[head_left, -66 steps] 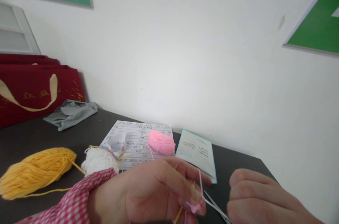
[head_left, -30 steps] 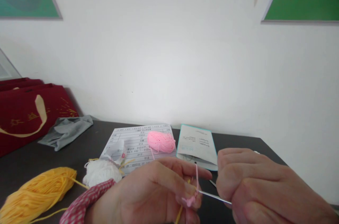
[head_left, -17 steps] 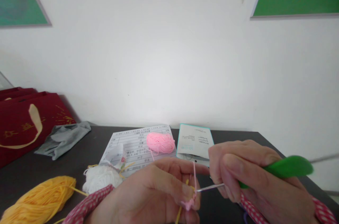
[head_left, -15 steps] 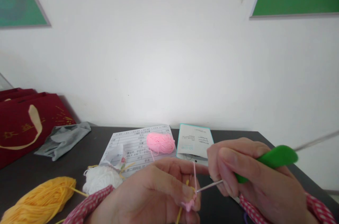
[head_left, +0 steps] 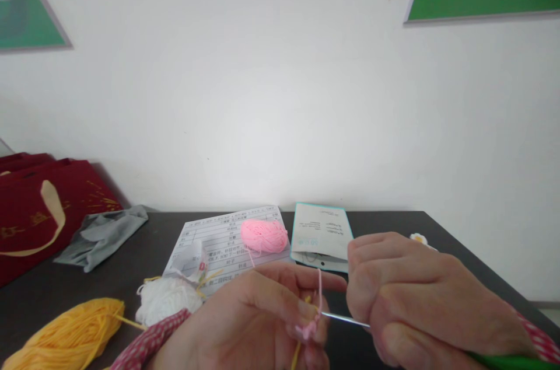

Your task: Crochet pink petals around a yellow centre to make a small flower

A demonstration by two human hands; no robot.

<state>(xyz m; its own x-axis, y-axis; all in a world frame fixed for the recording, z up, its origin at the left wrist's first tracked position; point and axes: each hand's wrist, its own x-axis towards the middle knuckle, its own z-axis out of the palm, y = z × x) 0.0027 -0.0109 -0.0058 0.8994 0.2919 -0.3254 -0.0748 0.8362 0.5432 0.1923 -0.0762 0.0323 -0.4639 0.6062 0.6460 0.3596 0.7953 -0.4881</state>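
Observation:
My left hand point(head_left: 254, 314) pinches a small pink-and-yellow crochet piece point(head_left: 307, 330) between thumb and fingers. A strand of pink yarn point(head_left: 320, 288) runs up from the piece to my raised left index finger. My right hand point(head_left: 406, 300) is closed around a crochet hook point(head_left: 345, 319). The hook's thin metal shaft points left, its tip at the top of the piece; part of its green handle point(head_left: 503, 361) shows beneath my palm. A ball of pink yarn point(head_left: 264, 236) lies beyond my left hand.
A printed sheet point(head_left: 196, 236) lies under the pink ball. White yarn point(head_left: 168, 300) and yellow yarn point(head_left: 65, 335) sit at the left. Farther back are a grey pouch point(head_left: 102, 236), red bags point(head_left: 83, 195), a white packet point(head_left: 321, 233) and a small white flower point(head_left: 419, 238).
My right hand has rolled over, back upward, and the hook's handle has swung down to the lower right. My left hand keeps its pinch. The view has shifted slightly.

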